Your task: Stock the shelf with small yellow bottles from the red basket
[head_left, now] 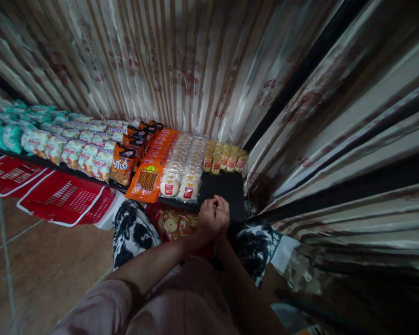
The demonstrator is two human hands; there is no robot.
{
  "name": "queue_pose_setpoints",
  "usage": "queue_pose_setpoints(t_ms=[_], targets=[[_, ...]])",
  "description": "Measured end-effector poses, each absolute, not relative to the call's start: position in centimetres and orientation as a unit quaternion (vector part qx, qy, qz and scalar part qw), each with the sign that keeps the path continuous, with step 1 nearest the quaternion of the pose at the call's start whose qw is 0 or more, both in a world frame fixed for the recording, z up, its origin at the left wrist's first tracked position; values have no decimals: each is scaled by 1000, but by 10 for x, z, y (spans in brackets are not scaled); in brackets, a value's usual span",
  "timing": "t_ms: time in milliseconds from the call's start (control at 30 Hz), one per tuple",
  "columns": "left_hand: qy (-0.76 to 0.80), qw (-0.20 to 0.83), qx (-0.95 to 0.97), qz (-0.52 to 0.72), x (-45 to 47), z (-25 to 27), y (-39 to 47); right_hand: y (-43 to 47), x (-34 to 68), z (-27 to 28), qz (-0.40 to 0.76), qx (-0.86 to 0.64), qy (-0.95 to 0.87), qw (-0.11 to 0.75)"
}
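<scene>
My left hand (pixel 207 216) and my right hand (pixel 222 211) are pressed together in front of me, fingers curled in and closed. Whether anything lies between them is hidden. They are over the front edge of a black shelf (pixel 223 186). Just left of them on the shelf lie rows of round white cakes in clear wrap (pixel 179 181). Behind the hands stand rows of small yellow-topped packs (pixel 225 158). An orange snack bag (pixel 145 181) with sticks showing in its window leans forward beside the cakes.
Further left stand orange-black bags (pixel 122 165), white snack bags (pixel 70 151) and green packs (pixel 12 135). Red bags with white handles (pixel 66 195) hang below the shelf edge. A bag of biscuits (pixel 176 223) lies under my hands. Pleated, printed curtain (pixel 188 65) and dark poles (pixel 300 79) enclose the back and right.
</scene>
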State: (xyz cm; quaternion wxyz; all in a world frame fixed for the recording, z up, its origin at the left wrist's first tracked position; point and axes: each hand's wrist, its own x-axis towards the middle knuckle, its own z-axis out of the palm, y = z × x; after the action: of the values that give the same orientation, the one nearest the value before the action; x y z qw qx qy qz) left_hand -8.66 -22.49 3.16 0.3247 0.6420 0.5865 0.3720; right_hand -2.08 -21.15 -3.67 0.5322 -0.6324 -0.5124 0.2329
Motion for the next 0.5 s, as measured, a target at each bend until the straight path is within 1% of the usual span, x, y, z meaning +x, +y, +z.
queue_pose_setpoints(t_ms=[133, 267, 367, 433, 500], targets=[[531, 353, 640, 428, -112, 22, -247, -239, -31, -31, 195, -621, -574, 497], [530, 352, 641, 429, -137, 1, -266, -263, -39, -38, 185, -592, -633, 463], [547, 364, 638, 402, -151, -21, -274, -270, -45, -52, 201, -577, -664, 432], [570, 383, 630, 363, -157, -36, -274, -270, -50, -61, 240, -589, -669, 385], [605, 401, 620, 298, -161, -51, -270, -266, -55, -69, 288, -615, -661, 319]])
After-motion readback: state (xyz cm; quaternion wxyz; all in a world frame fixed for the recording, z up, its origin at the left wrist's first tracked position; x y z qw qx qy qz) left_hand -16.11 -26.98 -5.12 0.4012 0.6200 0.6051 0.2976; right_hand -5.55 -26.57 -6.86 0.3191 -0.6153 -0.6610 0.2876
